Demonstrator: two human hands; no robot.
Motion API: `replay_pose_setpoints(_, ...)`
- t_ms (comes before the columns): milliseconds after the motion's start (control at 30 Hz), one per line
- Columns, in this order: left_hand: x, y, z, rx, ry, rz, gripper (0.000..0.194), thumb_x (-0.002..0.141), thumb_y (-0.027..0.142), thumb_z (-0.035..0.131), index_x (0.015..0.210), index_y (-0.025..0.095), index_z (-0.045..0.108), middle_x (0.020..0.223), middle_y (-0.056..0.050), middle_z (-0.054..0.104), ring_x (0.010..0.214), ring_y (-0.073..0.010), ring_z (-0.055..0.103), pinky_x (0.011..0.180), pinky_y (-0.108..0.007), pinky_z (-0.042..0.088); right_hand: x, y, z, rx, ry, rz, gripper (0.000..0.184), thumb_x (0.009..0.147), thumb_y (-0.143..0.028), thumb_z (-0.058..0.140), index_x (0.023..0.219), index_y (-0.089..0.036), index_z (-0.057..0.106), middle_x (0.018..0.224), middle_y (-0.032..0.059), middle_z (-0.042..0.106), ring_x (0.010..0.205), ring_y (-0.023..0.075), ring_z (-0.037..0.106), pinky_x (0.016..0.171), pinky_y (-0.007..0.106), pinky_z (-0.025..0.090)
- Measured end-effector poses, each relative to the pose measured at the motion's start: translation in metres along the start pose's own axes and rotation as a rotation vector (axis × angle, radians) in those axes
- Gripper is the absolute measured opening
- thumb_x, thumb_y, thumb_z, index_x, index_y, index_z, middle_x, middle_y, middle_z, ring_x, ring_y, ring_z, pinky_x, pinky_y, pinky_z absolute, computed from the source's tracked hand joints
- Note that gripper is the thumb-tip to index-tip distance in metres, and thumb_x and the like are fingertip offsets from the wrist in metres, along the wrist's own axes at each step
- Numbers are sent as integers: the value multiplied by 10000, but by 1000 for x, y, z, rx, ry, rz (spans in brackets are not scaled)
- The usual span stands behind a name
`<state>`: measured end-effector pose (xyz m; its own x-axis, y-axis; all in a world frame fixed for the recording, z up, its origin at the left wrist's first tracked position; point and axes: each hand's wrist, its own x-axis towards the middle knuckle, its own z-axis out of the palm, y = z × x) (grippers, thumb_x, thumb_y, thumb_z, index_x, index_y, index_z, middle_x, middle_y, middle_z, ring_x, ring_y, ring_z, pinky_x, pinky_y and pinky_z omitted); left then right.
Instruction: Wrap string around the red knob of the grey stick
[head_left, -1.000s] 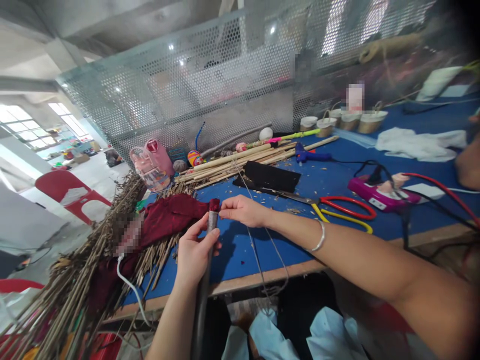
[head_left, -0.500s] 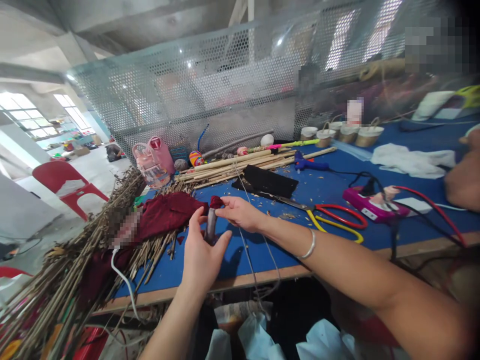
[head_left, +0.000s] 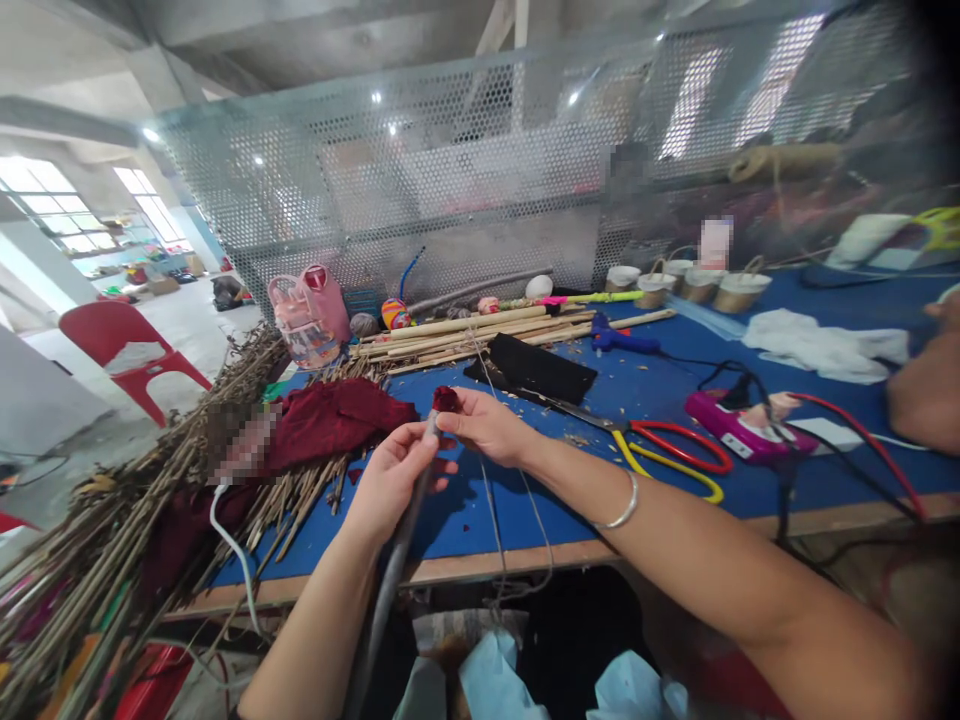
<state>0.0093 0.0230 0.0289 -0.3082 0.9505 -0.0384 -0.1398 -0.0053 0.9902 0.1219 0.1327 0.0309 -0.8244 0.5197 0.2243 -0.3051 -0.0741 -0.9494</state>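
A grey, wrapped-looking rod point(head_left: 396, 565) slants up from near my lap, over the table edge. My left hand point(head_left: 391, 478) is closed round it just below its upper end. A small bunched piece of dark red cloth point(head_left: 445, 398) sits at that end. My right hand point(head_left: 487, 425), a silver bangle on its wrist, pinches the cloth where it meets the rod. Thin grey cord point(head_left: 491, 510) hangs below my right hand and runs over the table edge. A larger dark red cloth point(head_left: 337, 420) lies to the left, on dry stalks point(head_left: 300, 500).
Red and yellow-handled scissors point(head_left: 667, 455) and black cloth point(head_left: 544, 365) lie to the right. Behind are pale sticks point(head_left: 465, 335), a blue glue gun point(head_left: 622, 338) and small pots point(head_left: 656, 288). A purple power strip point(head_left: 739, 425) trails cables. Another person's hand point(head_left: 926, 390) is at far right.
My left hand has closed from a spread pose onto the rod. The rod now tilts toward me, its long lower part showing. My right hand keeps its pinch at the red cloth.
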Motion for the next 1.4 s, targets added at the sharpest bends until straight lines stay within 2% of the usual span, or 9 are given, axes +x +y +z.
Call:
replay_pose_setpoints(133,-3,-2,2,279,238,253,396,646,396,761,923,139,645,756,-32,682,579,-112,596,533,-217,478,2,-3,2,-28,32,-3,410,646,-443,758,779,-150,504,566,-74,459,482,43,371,447,193,245)
replay_pose_setpoints(333,3,2,-8,-82,20,-18,397,651,460,748,820,127,615,709,-37,689,483,-94,590,473,-201,470,1,-1,-8,-134,-11,49,431,717,-481,689,923,-123,568,488,-97,407,390,25,222,401,214,122)
replay_pose_setpoints(467,5,-2,-9,-189,-69,-132,420,643,482,741,810,123,603,655,-29,656,439,-74,548,417,-173,435,-1,-1,-7,-104,-37,72,455,714,-475,697,967,-122,563,512,-96,420,388,19,229,397,207,135)
replay_pose_setpoints(600,1,-5,-6,-56,70,74,482,598,390,793,972,151,604,777,-13,659,558,-86,579,480,-182,470,0,2,-3,-74,-31,10,388,712,-446,714,858,-120,563,564,-64,483,453,30,349,426,190,230)
replay_pose_setpoints(700,0,-2,-5,128,179,217,402,549,292,833,865,135,638,708,11,634,580,-68,549,540,-167,463,1,3,-3,-52,-30,14,406,701,-456,724,860,-116,569,577,-57,504,441,26,352,410,186,228)
replay_pose_setpoints(933,10,5,4,-187,-26,-26,456,607,465,766,865,123,610,667,-28,665,456,-93,564,425,-199,454,1,1,-17,4,-48,25,443,729,-505,690,931,-133,558,438,-118,361,334,23,216,337,189,129)
replay_pose_setpoints(1000,12,3,7,-191,-40,-1,445,640,480,738,876,129,599,669,-25,662,456,-94,565,425,-201,458,1,0,-18,-21,-17,19,413,735,-492,690,883,-131,555,436,-116,354,340,23,211,339,191,121)
replay_pose_setpoints(1200,7,-2,4,73,168,242,383,594,322,812,863,133,614,710,6,643,559,-71,568,508,-165,459,3,-2,-13,-39,20,-3,396,710,-466,720,837,-123,566,485,-95,423,365,12,225,371,193,140)
replay_pose_setpoints(1400,8,0,-5,-184,-12,-4,465,668,410,749,988,135,555,705,-38,686,502,-112,615,473,-202,483,1,-1,-12,-39,-20,64,493,721,-491,700,1010,-113,573,440,-119,348,352,26,198,363,203,93)
